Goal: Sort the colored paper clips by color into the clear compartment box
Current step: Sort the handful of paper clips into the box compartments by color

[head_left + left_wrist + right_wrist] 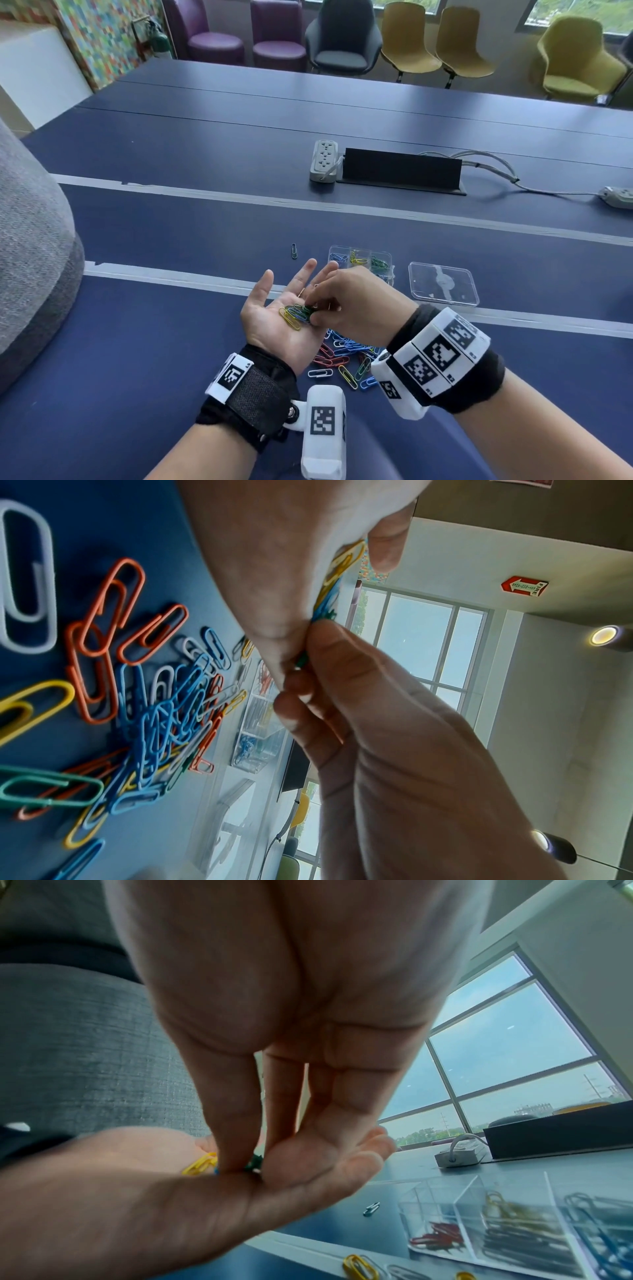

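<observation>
From the head camera, the left hand (274, 318) lies palm up above the blue tabletop (171, 342), fingers relaxed and flat, cradling a small handful of clips (295, 313) in yellow, blue and green. The right hand (356, 301) reaches into that palm and pinches at a green clip (307, 311). The clear compartment box (360, 262) sits just beyond the hands, already holding blue, yellow and green clips in separate cells, its lid (443, 283) beside it; the unsorted pile (346, 356) lies under the wrists. In the left wrist view, the right hand's fingers (325, 653) close on a bit of green wire (301, 662) at the palm's edge, with the loose pile (164, 718) spread below. In the right wrist view, thumb and fingertips (236, 1150) press together on the green clip (254, 1161) against the open palm, a yellow clip (200, 1167) beside them. I'd say this is the picking step for green; next it wants lifting free without dragging tangled neighbours, then carrying to the green cell.
</observation>
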### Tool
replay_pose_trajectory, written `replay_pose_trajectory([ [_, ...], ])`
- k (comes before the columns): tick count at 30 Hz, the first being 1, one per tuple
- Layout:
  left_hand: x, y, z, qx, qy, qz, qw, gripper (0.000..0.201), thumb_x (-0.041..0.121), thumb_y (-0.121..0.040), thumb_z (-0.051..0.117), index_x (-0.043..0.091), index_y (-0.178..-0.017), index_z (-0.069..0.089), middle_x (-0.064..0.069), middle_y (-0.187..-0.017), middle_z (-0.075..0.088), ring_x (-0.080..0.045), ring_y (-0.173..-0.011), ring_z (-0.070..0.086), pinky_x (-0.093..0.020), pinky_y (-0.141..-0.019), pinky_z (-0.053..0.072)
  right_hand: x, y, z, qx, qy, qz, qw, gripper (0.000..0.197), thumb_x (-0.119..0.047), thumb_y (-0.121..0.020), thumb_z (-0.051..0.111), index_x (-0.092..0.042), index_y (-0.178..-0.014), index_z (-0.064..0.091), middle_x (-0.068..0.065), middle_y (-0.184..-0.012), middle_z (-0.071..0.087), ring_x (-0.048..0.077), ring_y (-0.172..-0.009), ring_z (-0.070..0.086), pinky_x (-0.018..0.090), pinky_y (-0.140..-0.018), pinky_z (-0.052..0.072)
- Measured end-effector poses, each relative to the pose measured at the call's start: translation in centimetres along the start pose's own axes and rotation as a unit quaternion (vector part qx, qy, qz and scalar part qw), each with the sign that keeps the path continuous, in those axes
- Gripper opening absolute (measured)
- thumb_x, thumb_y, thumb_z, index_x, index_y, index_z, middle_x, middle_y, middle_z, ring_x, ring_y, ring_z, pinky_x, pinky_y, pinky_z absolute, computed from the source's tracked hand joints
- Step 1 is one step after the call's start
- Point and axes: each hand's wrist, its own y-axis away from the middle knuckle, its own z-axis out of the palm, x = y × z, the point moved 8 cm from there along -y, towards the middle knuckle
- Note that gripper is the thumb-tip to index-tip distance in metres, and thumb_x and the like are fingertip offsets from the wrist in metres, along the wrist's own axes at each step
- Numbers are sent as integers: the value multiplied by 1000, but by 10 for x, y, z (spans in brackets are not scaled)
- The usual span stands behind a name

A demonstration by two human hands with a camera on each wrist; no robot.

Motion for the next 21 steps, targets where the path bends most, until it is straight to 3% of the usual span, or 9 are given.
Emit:
replay_pose_trajectory([
  [2,0,-1,0,-1,1,0,1000,63,48,-88,41,3,-131,51,-28,-126,59,-38,-119,55,-40,-70,58,4,-1,1,3,-6,11,1000,16,-21,-78,65,-20,-92,73,3,-88,72,18,-82,61,29,-77,49],
  [3,-1,-1,0,-1,-1,-1,1000,63,48,-87,42,3,-131,51,-28,-126,59,-38,-119,54,-40,-68,58,6,-1,0,10,-17,17,1000,16,-21,-77,67,-21,-92,73,1,-88,72,17,-82,62,26,-77,48],
  [7,0,-3,-1,-4,-9,-3,1000,66,47,-82,46,4,-133,50,-27,-128,58,-37,-121,53,-42,-76,58,14,-1,0,42,-57,28,997,17,-18,-75,71,-20,-92,73,-1,-90,72,9,-77,59,17,-75,42],
  [10,1,-4,-2,-7,-9,2,1000,65,46,-83,46,2,-130,52,-25,-126,60,-36,-106,63,-40,-72,58,11,2,-6,72,-67,14,995,18,-16,-77,68,-20,-93,72,0,-85,72,11,-75,61,19,-75,46],
  [12,3,-5,-3,-4,-6,17,1000,63,45,-83,46,0,-126,55,-23,-122,62,-35,-100,66,-45,-81,55,15,1,-16,98,-101,18,990,22,-12,-80,64,-21,-98,70,-2,-80,72,9,-69,60,19,-73,47],
  [15,5,-5,-6,1,-9,25,1000,65,45,-83,46,1,-130,52,-26,-123,61,-37,-114,60,-50,-102,42,38,-8,-41,151,-131,59,978,22,-14,-82,64,-26,-100,70,-5,-77,69,4,-62,58,15,-67,46],
  [19,8,-4,-3,-14,2,18,1000,65,45,-84,45,2,-132,50,-28,-127,58,-40,-121,55,-56,-97,41,93,-15,-68,206,-88,152,963,18,-17,-82,66,-23,-99,71,-6,-77,65,5,-65,58,16,-68,45],
  [21,10,-3,-2,-19,4,18,1000,65,44,-83,46,2,-133,50,-28,-127,58,-40,-121,54,-57,-97,40,113,-14,-67,200,-61,187,960,18,-17,-82,66,-24,-97,72,-5,-78,67,9,-69,59,21,-76,49],
])
